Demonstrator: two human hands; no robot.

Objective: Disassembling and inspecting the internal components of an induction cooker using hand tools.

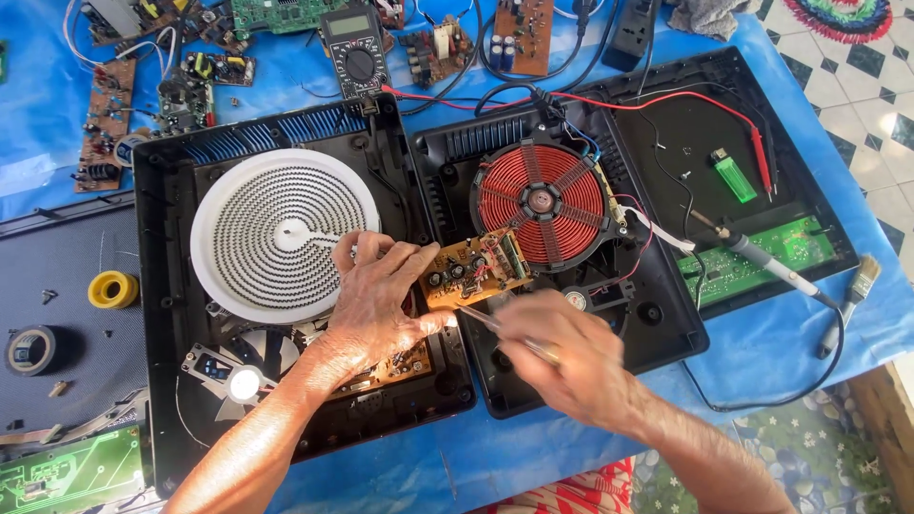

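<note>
Centrally, left hand (381,295) grips circuit board (474,270) (edge), perhaps tweezers (495,328)

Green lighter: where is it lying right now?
In the head view, the green lighter lies at the right, on the black upturned cooker shell, beside the red probe lead and above the green circuit board.

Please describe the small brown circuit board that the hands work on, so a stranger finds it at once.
Find the red coil in the right black housing. At its lower left edge, the left hand holds the brown circuit board. Unlike the boards lying on the blue cloth, it is tilted, lifted above the housing.
</note>
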